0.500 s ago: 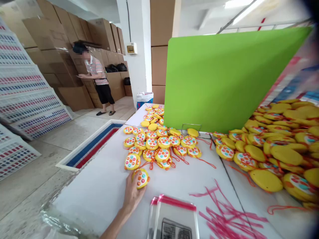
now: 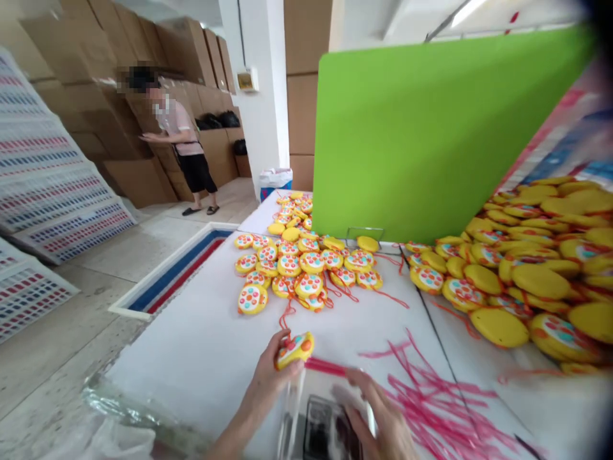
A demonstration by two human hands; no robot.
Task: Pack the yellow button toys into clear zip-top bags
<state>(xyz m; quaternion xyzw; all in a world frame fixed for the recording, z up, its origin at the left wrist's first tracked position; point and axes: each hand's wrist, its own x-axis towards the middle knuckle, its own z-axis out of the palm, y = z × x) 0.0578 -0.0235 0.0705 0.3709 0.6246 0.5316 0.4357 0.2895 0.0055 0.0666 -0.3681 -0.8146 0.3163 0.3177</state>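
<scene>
My left hand [image 2: 269, 380] grips a round yellow toy [image 2: 294, 349] with coloured buttons and an orange cord, lifted just above the white table [image 2: 201, 358]. It sits at the pink-edged mouth of a clear plastic bag [image 2: 320, 415] lying at the table's near edge. My right hand [image 2: 378, 415] rests on top of that bag with its fingers stretched forward, slightly blurred. Behind the hands lies a flat group of the same toys [image 2: 301, 265].
A big heap of yellow toys [image 2: 531, 268] fills the right side below a green divider panel [image 2: 431, 134]. Pink strips [image 2: 431, 396] lie scattered near the bag. On the left floor are stacked white crates [image 2: 48, 179] and cardboard boxes; a person [image 2: 179, 150] stands there.
My left hand has picked the yellow toy off the table and drawn it toward the bag's mouth. My right hand has come into view on the bag.
</scene>
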